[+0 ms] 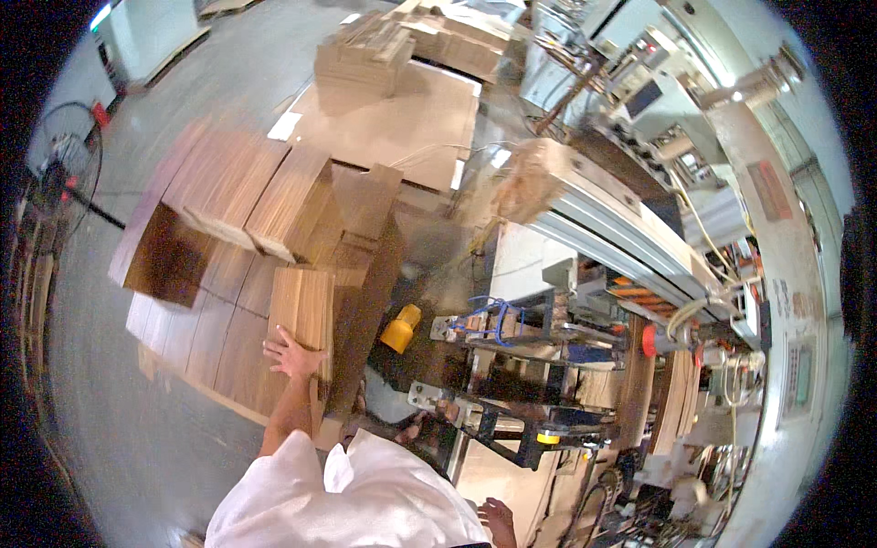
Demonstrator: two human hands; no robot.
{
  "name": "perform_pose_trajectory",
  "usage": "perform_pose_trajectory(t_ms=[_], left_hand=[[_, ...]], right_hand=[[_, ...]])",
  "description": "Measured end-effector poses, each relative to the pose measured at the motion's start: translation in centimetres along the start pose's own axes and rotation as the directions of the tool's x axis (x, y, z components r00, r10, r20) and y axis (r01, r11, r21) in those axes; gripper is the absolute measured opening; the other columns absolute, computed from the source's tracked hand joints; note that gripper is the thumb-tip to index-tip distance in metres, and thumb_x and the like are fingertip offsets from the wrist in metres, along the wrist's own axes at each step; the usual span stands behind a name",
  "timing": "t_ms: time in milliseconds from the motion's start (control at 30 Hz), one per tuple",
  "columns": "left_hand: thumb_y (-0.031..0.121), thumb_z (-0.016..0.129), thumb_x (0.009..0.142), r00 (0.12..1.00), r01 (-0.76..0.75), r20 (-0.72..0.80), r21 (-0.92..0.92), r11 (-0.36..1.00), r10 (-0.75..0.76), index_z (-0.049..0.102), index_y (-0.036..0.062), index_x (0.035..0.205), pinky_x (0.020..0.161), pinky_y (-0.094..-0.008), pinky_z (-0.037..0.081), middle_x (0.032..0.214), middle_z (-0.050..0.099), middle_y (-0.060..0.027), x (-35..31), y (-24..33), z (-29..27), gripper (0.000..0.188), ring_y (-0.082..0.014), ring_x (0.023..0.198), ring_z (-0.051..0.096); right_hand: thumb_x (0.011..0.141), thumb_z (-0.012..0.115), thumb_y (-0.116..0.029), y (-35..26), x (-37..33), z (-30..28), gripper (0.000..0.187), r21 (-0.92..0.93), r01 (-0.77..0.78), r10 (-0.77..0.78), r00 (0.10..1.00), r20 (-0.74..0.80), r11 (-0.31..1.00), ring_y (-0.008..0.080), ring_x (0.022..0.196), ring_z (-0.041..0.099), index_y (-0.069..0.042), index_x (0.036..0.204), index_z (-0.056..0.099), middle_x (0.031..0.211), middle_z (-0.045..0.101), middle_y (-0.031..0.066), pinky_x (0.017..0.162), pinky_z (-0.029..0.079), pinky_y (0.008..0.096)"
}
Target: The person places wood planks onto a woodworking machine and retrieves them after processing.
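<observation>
My left hand (294,354), fingers spread, lies on the near end of a narrow stack of wood-grain panels (304,297). This stack sits at the right side of a larger load of brown wood-grain boards (206,342), piled in blocks of uneven height. Behind it rise taller board blocks (224,187), blurred by motion. Low beside my body, left of the machine's lower frame, hangs my right hand (496,519). Its fingers look loosely apart, somewhat blurred, and I see nothing in them.
A machine with a metal beam (630,228) and black support arms (512,438) stands on the right. Between it and the boards is a yellow foot-pedal-like object (400,331). Stacked cardboard-brown sheets (384,119) lie farther ahead. A fan (73,164) stands far left.
</observation>
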State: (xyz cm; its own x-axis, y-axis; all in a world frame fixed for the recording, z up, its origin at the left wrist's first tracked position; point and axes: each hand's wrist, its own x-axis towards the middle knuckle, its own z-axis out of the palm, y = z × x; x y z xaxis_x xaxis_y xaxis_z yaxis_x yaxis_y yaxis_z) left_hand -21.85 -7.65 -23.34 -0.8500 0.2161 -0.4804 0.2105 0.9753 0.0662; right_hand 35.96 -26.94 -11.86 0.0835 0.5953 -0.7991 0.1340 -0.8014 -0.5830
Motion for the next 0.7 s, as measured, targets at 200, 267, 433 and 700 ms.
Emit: perform_pose_trajectory(t_ms=[200, 267, 433, 700], left_hand=[[0.041, 0.082, 0.054, 0.997, 0.068, -0.018, -0.04, 0.997, -0.069, 0.011, 0.0146, 0.146, 0.098, -0.0602, 0.031, 0.142, 0.017, -0.0357, 3.2, -2.3, 4.5, 0.119, -0.0463, 0.132, 0.022], [0.04, 0.079, 0.058, 0.997, 0.004, 0.073, -0.315, 0.949, 0.02, 0.022, 0.0118, 0.143, 0.096, -0.0577, 0.034, 0.138, 0.029, -0.0299, 3.7, -1.3, 4.3, 0.107, -0.0419, 0.125, 0.034], [0.046, 0.068, 0.072, 0.704, 0.333, 0.429, -0.903, 0.271, 0.566, 0.039, 0.0062, 0.133, 0.096, -0.0507, 0.037, 0.123, 0.049, -0.0154, -7.8, 1.6, -5.8, 0.078, -0.0339, 0.112, 0.048], [0.052, 0.068, 0.066, 0.418, 0.511, 0.316, -0.857, 0.067, 0.852, 0.039, 0.0056, 0.132, 0.098, -0.0457, 0.041, 0.127, 0.049, -0.0131, -27.3, 4.8, -11.4, 0.086, -0.0299, 0.117, 0.048]], right_hand=[[0.088, 0.061, -0.016, -9.1, -0.4, 6.3, 0.038, -0.137, 0.26, -0.267, 0.963, -0.035, 0.956, 0.0161, 0.056, 0.062, 0.002, 0.12, 0.051, 0.077, 0.066, 0.0132, 0.046, 0.048, 0.0272], [0.087, 0.061, -0.013, -12.1, -0.6, 7.7, 0.036, -0.326, 0.364, -0.387, 0.922, -0.006, 0.872, 0.013, 0.053, 0.058, 0.002, 0.118, 0.054, 0.073, 0.064, 0.0111, 0.046, 0.047, 0.0262], [0.089, 0.059, -0.016, -19.2, -2.7, 12.2, 0.036, -0.099, 0.404, -0.402, 0.915, 0.043, 0.909, 0.0093, 0.057, 0.056, 0.003, 0.119, 0.055, 0.074, 0.063, 0.0058, 0.049, 0.047, 0.0246], [0.095, 0.046, -0.042, -26.8, -3.2, 14.4, 0.065, 0.157, 0.342, -0.363, 0.922, 0.135, 0.927, 0.0238, 0.096, 0.061, -0.001, 0.14, 0.025, 0.126, 0.049, 0.0127, 0.059, 0.054, 0.0315]])
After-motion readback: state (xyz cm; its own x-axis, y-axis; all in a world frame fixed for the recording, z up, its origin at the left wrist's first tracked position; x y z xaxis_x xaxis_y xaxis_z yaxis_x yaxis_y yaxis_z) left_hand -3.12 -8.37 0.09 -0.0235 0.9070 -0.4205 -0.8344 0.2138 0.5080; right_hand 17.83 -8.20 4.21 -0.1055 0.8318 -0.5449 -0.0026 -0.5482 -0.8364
